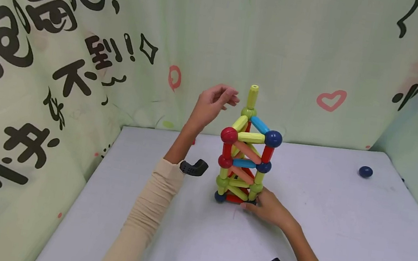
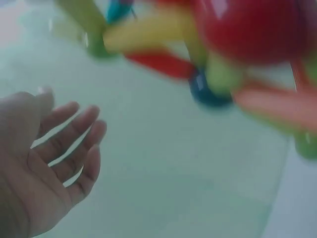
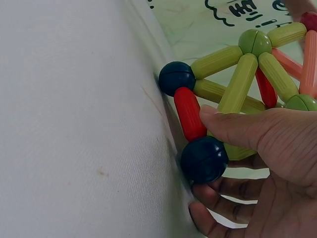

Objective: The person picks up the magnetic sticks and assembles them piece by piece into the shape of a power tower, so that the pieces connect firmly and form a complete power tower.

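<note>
A tower of magnetic rods and balls [image 1: 251, 138] stands upright on the table, built of yellow-green, red, blue and salmon rods with red, dark blue and green balls. One yellow-green rod [image 1: 252, 96] points straight up from the green ball on top. My left hand [image 1: 210, 104] is raised just left of that rod, apart from it, fingers loosely bent and holding nothing. At the tower's lower right corner, my right hand [image 1: 272, 208] grips the base. In the right wrist view its thumb lies by a red rod [image 3: 189, 114], with fingers around a dark blue ball [image 3: 204, 159].
A loose dark blue ball [image 1: 365, 171] lies on the white table [image 1: 338, 238] at the far right. Behind and along both sides hangs a pale green curtain [image 1: 285, 47] with black writing and red hearts, close to the table's back edge.
</note>
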A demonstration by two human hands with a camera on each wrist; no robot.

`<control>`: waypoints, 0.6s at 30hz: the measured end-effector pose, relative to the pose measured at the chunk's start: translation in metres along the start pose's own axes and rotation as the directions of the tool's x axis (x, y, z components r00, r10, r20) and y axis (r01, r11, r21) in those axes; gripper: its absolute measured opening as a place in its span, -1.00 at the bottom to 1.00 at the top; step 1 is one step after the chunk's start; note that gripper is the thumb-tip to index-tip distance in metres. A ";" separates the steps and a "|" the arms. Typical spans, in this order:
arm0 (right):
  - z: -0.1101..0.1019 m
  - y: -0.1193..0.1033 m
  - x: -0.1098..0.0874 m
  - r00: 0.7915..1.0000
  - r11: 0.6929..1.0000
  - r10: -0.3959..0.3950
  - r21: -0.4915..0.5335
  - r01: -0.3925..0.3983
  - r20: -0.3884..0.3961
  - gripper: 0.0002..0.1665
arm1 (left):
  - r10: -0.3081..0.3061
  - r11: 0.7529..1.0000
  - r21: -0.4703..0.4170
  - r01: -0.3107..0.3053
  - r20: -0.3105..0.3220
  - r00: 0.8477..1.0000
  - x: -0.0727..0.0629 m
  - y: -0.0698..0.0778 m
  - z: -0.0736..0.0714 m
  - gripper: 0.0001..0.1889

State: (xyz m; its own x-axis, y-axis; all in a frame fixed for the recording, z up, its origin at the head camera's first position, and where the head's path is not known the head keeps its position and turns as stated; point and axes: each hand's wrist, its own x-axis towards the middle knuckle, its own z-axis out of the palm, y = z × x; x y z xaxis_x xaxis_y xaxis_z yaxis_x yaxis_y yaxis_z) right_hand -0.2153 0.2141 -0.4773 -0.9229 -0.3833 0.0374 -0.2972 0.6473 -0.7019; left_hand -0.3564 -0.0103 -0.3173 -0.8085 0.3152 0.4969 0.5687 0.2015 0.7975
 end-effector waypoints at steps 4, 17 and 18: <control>0.001 0.001 0.001 1.000 1.000 0.005 0.003 -0.005 0.005 -0.33 | -0.153 0.963 0.213 0.167 -0.083 0.985 -0.013 -0.048 -0.015 -0.75; 0.002 0.004 0.002 1.000 1.000 0.005 0.029 -0.006 0.007 -0.29 | -0.436 0.636 0.690 0.345 -0.048 0.899 -0.077 -0.170 -0.034 -0.65; 0.003 0.004 0.002 1.000 0.999 0.010 0.033 -0.010 0.008 -0.28 | -0.425 0.626 0.706 0.331 -0.048 0.904 -0.080 -0.173 -0.033 -0.65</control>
State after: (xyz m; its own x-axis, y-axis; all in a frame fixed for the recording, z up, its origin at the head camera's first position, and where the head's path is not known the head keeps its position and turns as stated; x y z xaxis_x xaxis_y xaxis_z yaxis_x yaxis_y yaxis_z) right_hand -0.2179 0.2143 -0.4822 -0.9239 -0.3818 0.0247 -0.2795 0.6292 -0.7252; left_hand -0.3955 -0.1011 -0.4839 -0.9797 0.1550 0.1268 0.1948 0.8851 0.4226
